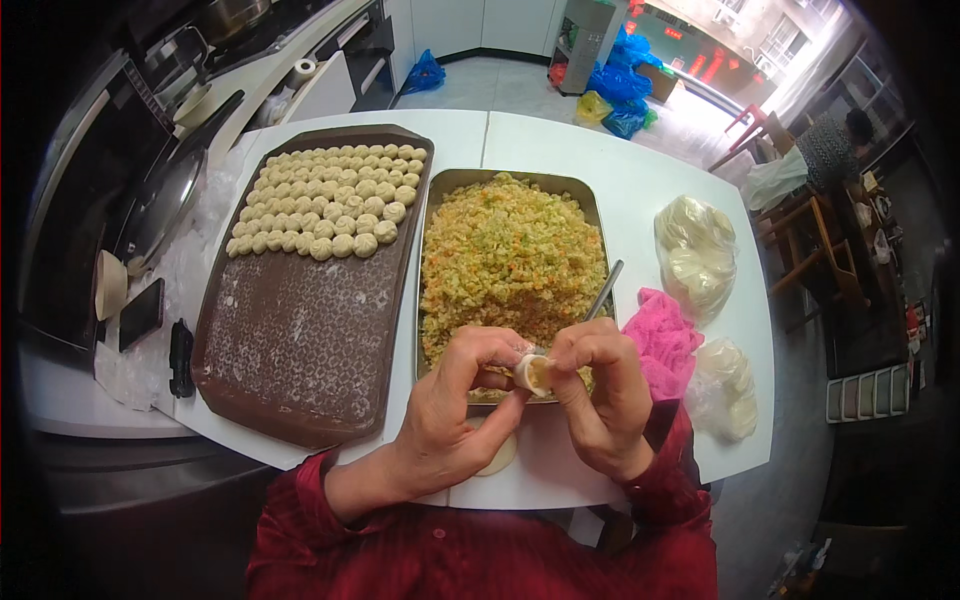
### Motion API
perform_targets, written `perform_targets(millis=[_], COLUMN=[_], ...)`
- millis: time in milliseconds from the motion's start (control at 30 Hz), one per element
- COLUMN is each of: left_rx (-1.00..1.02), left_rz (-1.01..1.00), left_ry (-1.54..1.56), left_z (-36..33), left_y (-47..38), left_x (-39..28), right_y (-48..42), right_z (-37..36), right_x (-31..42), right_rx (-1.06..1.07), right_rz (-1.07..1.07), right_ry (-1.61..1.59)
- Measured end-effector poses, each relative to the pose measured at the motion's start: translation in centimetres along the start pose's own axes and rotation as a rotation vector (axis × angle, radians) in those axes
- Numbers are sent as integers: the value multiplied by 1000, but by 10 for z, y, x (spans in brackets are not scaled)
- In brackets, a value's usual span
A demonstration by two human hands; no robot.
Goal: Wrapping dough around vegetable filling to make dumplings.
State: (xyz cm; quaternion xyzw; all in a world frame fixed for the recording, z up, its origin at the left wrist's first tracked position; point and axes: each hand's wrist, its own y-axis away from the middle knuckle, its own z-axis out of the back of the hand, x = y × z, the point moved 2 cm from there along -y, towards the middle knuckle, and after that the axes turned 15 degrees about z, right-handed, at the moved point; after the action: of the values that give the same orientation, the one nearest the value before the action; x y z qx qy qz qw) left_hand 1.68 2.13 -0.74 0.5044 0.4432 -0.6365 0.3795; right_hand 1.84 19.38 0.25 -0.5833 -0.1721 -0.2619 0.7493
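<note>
Between my two hands is a small filled dough wrapper [533, 375], its rim partly gathered and its middle still open. My left hand [469, 405] cups it from the left with thumb and fingers. At the wrapper's right edge, my right hand [604, 394] pinches the dough between thumb and fingertips. Both hands are over the near edge of a metal tray of chopped vegetable filling [514, 255]. A metal utensil handle [604, 290] sticks out of the filling. A flat round wrapper [501, 455] lies on the white table, partly hidden by my left hand.
To the left, a brown tray [300, 337] holds rows of pleated buns [345, 199]. A pink cloth [661, 341] and two plastic bags of dough [696, 259] lie at the right. A phone [141, 315] and a pot lid [169, 199] are on the left counter.
</note>
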Motion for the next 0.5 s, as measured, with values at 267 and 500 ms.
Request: perform_targets(millis=[267, 500], left_rx=[-106, -121], left_rz=[-177, -286], left_ry=[-292, -419], left_z=[1, 1], left_y=[-2, -4], left_x=[-2, -9], right_y=[2, 3], right_z=[-2, -3], right_x=[-1, -3], right_rx=[-23, -15], right_rz=[-221, -398], right_ry=[-250, -312])
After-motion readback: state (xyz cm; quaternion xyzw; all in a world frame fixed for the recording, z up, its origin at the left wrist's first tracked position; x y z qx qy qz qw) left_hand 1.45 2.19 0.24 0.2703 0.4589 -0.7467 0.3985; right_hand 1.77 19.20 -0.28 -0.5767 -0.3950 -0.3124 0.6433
